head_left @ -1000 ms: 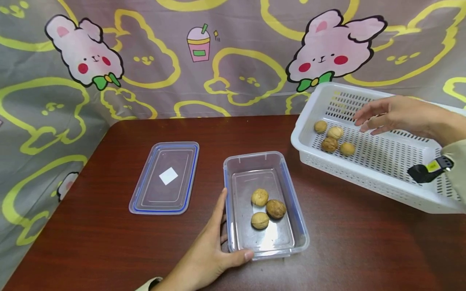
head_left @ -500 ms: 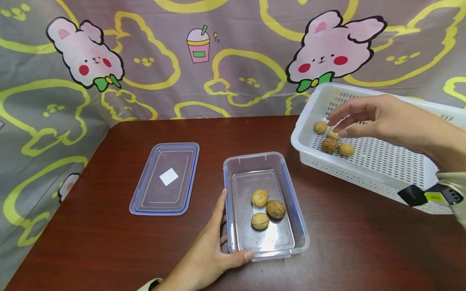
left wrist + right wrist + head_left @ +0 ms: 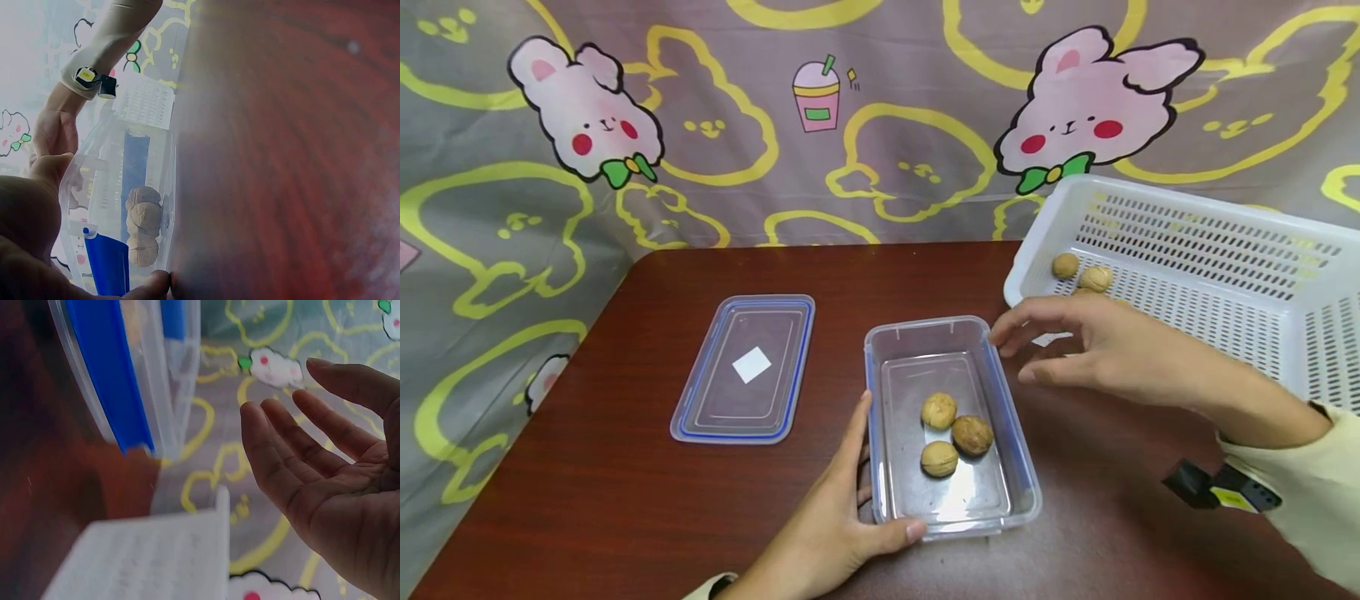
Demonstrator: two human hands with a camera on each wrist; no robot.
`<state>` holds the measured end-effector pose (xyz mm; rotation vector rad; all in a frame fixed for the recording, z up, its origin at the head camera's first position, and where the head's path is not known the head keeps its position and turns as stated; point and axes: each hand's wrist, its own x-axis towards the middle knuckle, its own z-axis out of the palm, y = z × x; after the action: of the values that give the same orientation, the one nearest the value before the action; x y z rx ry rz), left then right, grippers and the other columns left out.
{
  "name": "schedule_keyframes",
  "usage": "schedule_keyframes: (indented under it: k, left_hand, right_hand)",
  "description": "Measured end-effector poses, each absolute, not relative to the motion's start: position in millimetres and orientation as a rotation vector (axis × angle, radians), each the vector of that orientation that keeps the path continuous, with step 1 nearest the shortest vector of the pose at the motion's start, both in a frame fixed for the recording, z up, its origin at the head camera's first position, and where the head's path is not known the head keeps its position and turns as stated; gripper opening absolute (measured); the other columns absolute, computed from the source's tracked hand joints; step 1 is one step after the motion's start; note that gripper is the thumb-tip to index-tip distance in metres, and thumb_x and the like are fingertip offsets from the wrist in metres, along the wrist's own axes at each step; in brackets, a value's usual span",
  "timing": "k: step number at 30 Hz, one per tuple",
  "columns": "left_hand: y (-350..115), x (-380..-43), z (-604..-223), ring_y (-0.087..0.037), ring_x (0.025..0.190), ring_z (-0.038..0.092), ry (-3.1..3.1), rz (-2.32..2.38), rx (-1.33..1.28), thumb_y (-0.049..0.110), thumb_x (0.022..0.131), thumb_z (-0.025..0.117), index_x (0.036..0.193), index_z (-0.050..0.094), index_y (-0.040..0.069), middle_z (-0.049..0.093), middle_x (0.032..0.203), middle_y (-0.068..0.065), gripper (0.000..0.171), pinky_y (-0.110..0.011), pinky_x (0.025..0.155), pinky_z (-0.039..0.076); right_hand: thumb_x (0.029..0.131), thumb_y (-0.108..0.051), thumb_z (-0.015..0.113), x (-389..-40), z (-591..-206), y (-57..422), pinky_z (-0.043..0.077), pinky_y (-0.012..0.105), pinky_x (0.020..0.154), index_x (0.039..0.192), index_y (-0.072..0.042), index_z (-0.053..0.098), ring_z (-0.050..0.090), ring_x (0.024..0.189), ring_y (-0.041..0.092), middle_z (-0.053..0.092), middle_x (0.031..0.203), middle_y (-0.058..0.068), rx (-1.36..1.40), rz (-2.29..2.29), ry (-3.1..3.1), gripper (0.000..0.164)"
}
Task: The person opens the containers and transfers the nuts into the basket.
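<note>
A clear plastic food container (image 3: 951, 333) stands uncovered on the table with three walnuts (image 3: 972, 436) inside. My left hand (image 3: 831, 521) holds its near left corner, thumb over the near rim and fingers along the left side. Over the gap between container and white basket (image 3: 1195, 221) hovers my right hand (image 3: 1112, 358), fingertips close to the container's far right rim. The right wrist view shows the fingers (image 3: 275, 456) spread and loosely bent, with nothing held. In the basket, walnuts (image 3: 1095, 278) lie at the left end, some hidden behind my right hand.
Left of the container, a clear lid (image 3: 752, 396) with a blue seal and a white square lies flat on the dark red table (image 3: 610, 467). Behind the table hangs a patterned cloth (image 3: 925, 75). The perforated basket reaches past the right side of the view.
My right hand went left over the basket's walnuts, then came forward and left to beside the container. The left hand and the container's walnuts have stayed put.
</note>
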<state>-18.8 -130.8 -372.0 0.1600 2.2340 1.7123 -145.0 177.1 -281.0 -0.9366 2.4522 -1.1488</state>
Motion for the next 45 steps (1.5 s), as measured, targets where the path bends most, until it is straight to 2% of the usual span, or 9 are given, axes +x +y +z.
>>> schedule_keyframes:
  k: [3,8,10,15,22,31,40,45]
  left_hand:
    - [-131,-19,-372,-0.039,0.148,0.043,2.234,1.709,0.161,0.022,0.079,0.094,0.17,0.0,0.033,0.034,0.164,-0.025,0.131,-0.049,0.111,0.053]
    - [-131,-19,-372,-0.039,0.147,0.044,2.226,1.717,0.167,0.022,0.079,0.093,0.17,0.0,0.032,0.036,0.163,-0.025,0.131,-0.048,0.111,0.053]
    - [-131,-19,-372,-0.039,0.147,0.044,2.23,1.715,0.172,0.022,0.079,0.093,0.17,0.0,0.032,0.036,0.163,-0.025,0.131,-0.047,0.11,0.054]
    - [-131,-20,-372,-0.037,0.147,0.045,2.251,1.695,0.19,0.023,0.079,0.093,0.17,-0.001,0.031,0.038,0.162,-0.025,0.131,-0.047,0.11,0.054]
    - [-131,-20,-371,-0.038,0.149,0.042,2.228,1.699,0.186,0.024,0.08,0.093,0.169,-0.001,0.035,0.036,0.164,-0.024,0.13,-0.048,0.112,0.052]
    - [-132,-19,-372,-0.038,0.149,0.043,2.201,1.708,0.186,0.023,0.081,0.092,0.169,-0.004,0.034,0.035,0.164,-0.022,0.131,-0.043,0.112,0.052]
    - [-132,-20,-372,-0.035,0.148,0.044,2.218,1.708,0.197,0.023,0.08,0.092,0.169,-0.003,0.034,0.039,0.162,-0.02,0.131,-0.043,0.113,0.051]
    - [-132,-20,-371,-0.033,0.148,0.043,2.215,1.714,0.204,0.023,0.08,0.092,0.169,-0.002,0.035,0.038,0.164,-0.018,0.13,-0.041,0.113,0.051]
  right_hand:
    - [0.097,-0.01,0.074,-140,-286,167,0.061,0.031,0.095,0.13,-0.016,0.068,0.07,0.11,0.015,0.072,0.122,-0.002,-0.983,-1.175,2.355,0.034]
    - [0.096,-0.017,0.076,-132,-293,147,0.06,0.036,0.092,0.129,-0.019,0.069,0.069,0.113,0.017,0.073,0.123,-0.001,-0.969,-1.134,2.261,0.033]
    - [0.096,-0.015,0.075,-129,-297,139,0.059,0.035,0.09,0.128,-0.018,0.069,0.069,0.112,0.019,0.073,0.122,0.001,-0.963,-1.132,2.191,0.032]
    - [0.096,-0.006,0.073,-124,-307,127,0.061,0.038,0.096,0.128,-0.013,0.069,0.07,0.113,0.021,0.072,0.125,0.007,-0.965,-1.127,2.053,0.033]
    - [0.096,-0.005,0.071,-119,-316,116,0.058,0.043,0.104,0.13,-0.012,0.067,0.069,0.119,0.019,0.071,0.129,0.006,-0.965,-1.069,2.036,0.035]
    - [0.091,0.002,0.068,-116,-324,103,0.058,0.035,0.101,0.123,-0.013,0.07,0.068,0.116,0.015,0.071,0.123,0.002,-1.002,-1.036,2.066,0.035]
    - [0.088,-0.004,0.073,-114,-332,88,0.054,0.031,0.101,0.119,-0.015,0.072,0.064,0.111,0.01,0.069,0.115,-0.004,-1.068,-0.979,2.076,0.033]
    - [0.087,-0.003,0.073,-115,-337,82,0.055,0.029,0.101,0.118,-0.011,0.072,0.066,0.109,0.007,0.072,0.112,-0.004,-1.061,-1.007,2.013,0.032]
